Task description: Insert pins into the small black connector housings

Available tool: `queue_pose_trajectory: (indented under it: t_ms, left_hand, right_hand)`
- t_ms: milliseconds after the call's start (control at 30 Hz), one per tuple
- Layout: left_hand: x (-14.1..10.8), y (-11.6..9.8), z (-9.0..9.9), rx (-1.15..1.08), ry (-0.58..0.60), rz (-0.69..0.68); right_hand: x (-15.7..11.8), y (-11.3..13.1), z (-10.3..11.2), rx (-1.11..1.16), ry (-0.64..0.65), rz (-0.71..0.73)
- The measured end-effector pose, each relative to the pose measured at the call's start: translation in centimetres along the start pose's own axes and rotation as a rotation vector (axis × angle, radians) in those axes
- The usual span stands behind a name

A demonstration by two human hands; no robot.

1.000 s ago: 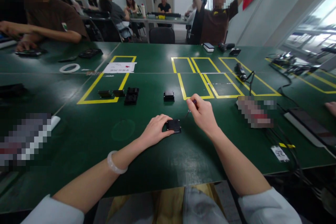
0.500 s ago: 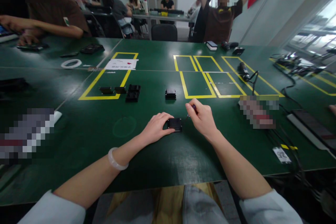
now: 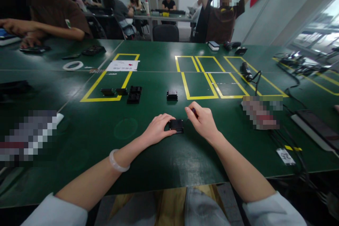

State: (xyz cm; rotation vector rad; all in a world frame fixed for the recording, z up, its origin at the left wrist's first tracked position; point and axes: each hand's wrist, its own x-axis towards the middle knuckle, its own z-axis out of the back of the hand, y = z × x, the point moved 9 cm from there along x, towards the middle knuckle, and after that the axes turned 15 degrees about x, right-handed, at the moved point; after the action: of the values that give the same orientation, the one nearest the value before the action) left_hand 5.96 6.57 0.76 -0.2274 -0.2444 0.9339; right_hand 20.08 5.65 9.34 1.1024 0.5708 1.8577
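A green table (image 3: 87, 137) marked with yellow tape boxes (image 3: 203, 77) carries a small black part (image 3: 176, 125) near the front edge. Behind it sits another black block (image 3: 172, 95). To the left lie a black tray (image 3: 134, 94) and two flat pieces (image 3: 114, 91), a paper sheet (image 3: 122, 65) and a tape ring (image 3: 73, 65). Cables (image 3: 288, 95) run along the right.

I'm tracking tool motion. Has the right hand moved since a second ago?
Yes. The right hand with its small tool has drifted left, closing on the small black part that lies on the green table.
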Motion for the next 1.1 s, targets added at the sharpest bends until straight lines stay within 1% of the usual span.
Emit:
queue_pose_trajectory:
  t_ms: [167, 333, 667, 867, 1100]
  left_hand:
    - [0.1, 0.2, 0.0, -0.001, -0.006, -0.01]
    - [0.1, 0.2, -0.1, 0.004, -0.006, -0.022]
    - [0.2, 1.1, 0.3, 0.011, -0.008, 0.003]
    - [0.3, 1.1, 0.4, 0.001, 0.003, -0.013]
    - [0.4, 1.2, 0.3, 0.007, 0.026, -0.009]
  right_hand:
    - [-0.1, 0.1, -0.1, -0.027, 0.016, 0.02]
    - [0.3, 0.3, -0.3, -0.107, 0.059, -0.02]
    - [2.4, 1.3, -1.4, -0.439, 0.304, -0.145]
    - [3.1, 1.8, -2.2, -0.533, 0.361, -0.104]
    - [3.1, 2.5, -3.3, -0.526, 0.422, -0.079]
